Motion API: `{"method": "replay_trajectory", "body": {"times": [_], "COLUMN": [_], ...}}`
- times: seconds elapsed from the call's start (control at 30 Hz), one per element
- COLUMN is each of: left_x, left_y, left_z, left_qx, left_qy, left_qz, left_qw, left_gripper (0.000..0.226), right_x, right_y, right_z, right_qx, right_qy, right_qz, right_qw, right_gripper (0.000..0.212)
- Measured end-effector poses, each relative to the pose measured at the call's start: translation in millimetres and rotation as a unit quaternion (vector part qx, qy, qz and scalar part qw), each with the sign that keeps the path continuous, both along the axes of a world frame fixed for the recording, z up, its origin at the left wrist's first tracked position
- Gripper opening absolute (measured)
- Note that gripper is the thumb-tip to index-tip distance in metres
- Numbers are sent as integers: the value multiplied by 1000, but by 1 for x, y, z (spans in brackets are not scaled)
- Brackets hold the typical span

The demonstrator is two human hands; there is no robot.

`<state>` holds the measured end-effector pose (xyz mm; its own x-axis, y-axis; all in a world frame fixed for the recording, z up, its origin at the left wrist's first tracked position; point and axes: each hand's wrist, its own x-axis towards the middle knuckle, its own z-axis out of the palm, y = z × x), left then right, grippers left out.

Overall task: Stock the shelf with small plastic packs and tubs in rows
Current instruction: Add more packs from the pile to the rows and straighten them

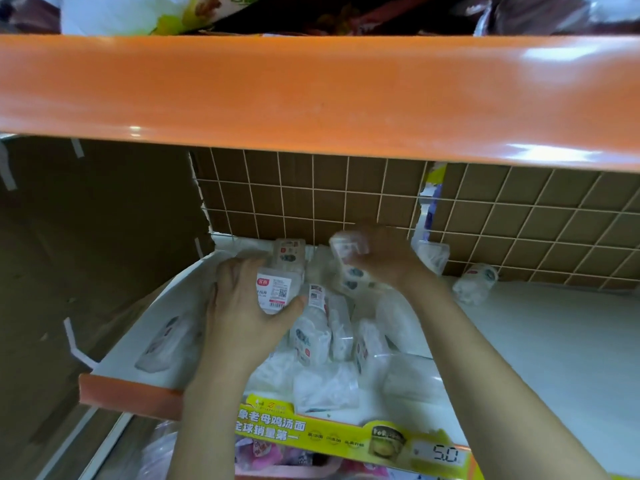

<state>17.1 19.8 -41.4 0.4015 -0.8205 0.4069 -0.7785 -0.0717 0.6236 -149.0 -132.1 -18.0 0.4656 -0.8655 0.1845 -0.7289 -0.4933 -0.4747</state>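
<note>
White shelf [540,341] stays bare toward 3 o'clock; our left hand [242,306] grips a labelled tub [275,289], right hand [384,258] clutches a clear pack [346,245]; rows barely begun.

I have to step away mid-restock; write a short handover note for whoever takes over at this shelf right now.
Left hand: gripping a labelled tub at the shelf's left.
Right hand: holding a clear pack near the wire back grid.
Done: little; the packs lie in a loose heap between the arms.
Left: line them up in rows, fetch the stray pack lying at the back right, and fill the bare white shelf to the right.
</note>
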Motion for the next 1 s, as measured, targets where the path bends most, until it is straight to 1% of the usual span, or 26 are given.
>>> {"method": "replay_trajectory", "body": {"times": [0.07,0.13,0.17,0.23,0.3,0.37,0.47,0.57,0.63,0.77,0.8,0.87,1.0], "left_x": [-6,-14,-20,-32,-45,-58,-80,-108,-131,-184,-198,-224,-279], "left_y": [-7,-14,-17,-23,-26,-30,-36,-41,-43,-43,-43,-42,-35], "left_z": [0,-2,-3,-4,-3,-4,-8,-9,-7,1,2,3,-4], "left_qx": [-17,-37,-50,-78,-90,-87,-71,-64,-75,-87,-92,-95,-97], "left_qy": [10,-1,-2,7,11,9,10,0,-3,13,12,10,11], "left_qz": [-23,-42,-54,-80,-96,-113,-120,-114,-107,-114,-119,-121,-102], "left_qw": [1000,998,997,994,991,990,990,991,991,990,989,988,990], "left_gripper": [70,67,67,68,72,76,77,78,79,77,77,77,74], "right_x": [-24,-51,-63,-88,-110,-129,-155,-183,-204,-251,-263,-287,-330], "right_y": [10,25,33,53,68,78,84,84,84,88,88,89,91], "right_z": [11,18,17,12,-2,-13,-22,-25,-23,-18,-18,-19,-24], "right_qx": [-10,-27,-37,-46,-33,-24,-22,-31,-36,-45,-45,-41,-36], "right_qy": [-101,-182,-210,-242,-268,-280,-287,-277,-287,-313,-310,-276,-233], "right_qz": [-53,-66,-65,-82,-108,-132,-161,-180,-181,-166,-161,-153,-123], "right_qw": [993,981,975,966,957,951,944,943,940,934,936,948,964], "right_gripper": [36,33,30,32,33,33,37,33,29,35,37,39,44]}}
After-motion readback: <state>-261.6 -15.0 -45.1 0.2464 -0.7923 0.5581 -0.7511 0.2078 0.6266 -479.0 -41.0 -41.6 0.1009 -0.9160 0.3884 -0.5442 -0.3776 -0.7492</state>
